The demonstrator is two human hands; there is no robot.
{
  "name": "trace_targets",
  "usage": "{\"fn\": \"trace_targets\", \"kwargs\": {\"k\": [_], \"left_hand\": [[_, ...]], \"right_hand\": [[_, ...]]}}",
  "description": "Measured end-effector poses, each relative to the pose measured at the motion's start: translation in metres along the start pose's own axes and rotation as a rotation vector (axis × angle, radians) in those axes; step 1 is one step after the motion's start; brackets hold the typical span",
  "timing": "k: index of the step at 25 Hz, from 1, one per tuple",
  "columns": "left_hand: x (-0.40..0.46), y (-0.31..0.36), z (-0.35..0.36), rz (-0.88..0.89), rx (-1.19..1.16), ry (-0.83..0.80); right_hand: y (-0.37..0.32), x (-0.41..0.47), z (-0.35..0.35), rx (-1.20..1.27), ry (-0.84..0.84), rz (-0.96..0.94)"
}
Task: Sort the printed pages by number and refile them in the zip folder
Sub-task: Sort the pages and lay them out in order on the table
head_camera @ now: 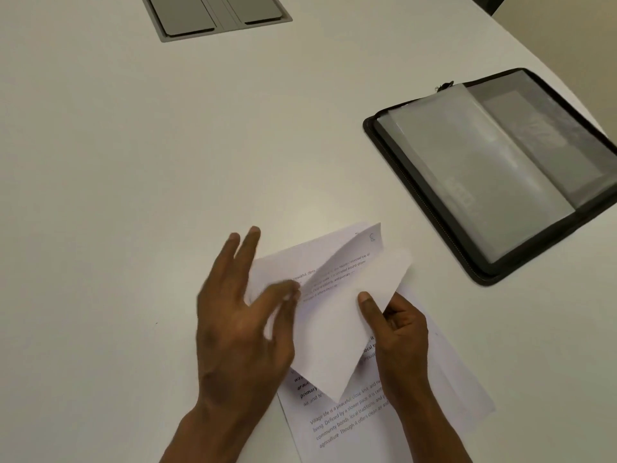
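Several printed pages [350,426] lie in a loose stack on the white table in front of me. One top sheet [334,332] is lifted and curled back, blank side up. My right hand [397,339] pinches that sheet with its thumb on top. My left hand [240,315] pinches the edge of a page at the stack's left side between thumb and forefinger, its other fingers spread straight. A handwritten mark [372,237] shows at a page's far corner. The black zip folder [417,192] lies open at the right, with translucent sleeves inside.
A grey recessed hatch [217,15] with two lids is set into the table at the far end. The table's right edge runs diagonally behind the folder.
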State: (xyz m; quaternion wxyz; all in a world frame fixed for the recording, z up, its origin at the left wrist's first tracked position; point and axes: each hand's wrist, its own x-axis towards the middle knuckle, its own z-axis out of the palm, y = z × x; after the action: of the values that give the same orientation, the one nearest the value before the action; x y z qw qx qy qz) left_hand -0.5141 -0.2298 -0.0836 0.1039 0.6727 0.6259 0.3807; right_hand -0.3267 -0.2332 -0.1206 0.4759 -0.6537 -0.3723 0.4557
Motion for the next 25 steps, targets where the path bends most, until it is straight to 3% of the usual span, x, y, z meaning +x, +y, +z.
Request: {"fn": "trace_targets", "kwargs": {"k": [4, 8, 18, 22, 25], "left_hand": [[-0.036, 0.018, 0.006, 0.209, -0.168, -0.121], [-0.062, 0.014, 0.016, 0.216, -0.238, -0.341], [-0.055, 0.008, 0.012, 0.226, -0.229, -0.446], [-0.036, 0.003, 0.011, -0.014, -0.286, -0.199], [-0.009, -0.026, 0.016, -0.209, 0.033, -0.161]], "right_hand": [[0.004, 0.001, -0.002, 0.053, 0.062, 0.185], [-0.002, 0.002, -0.006, 0.184, -0.007, 0.105], [-0.003, 0.001, -0.004, 0.054, -0.006, 0.044], [-0.004, 0.002, -0.003, 0.040, 0.025, 0.071], [0.001, 0.002, -0.003, 0.028, 0.058, 0.101]]}}
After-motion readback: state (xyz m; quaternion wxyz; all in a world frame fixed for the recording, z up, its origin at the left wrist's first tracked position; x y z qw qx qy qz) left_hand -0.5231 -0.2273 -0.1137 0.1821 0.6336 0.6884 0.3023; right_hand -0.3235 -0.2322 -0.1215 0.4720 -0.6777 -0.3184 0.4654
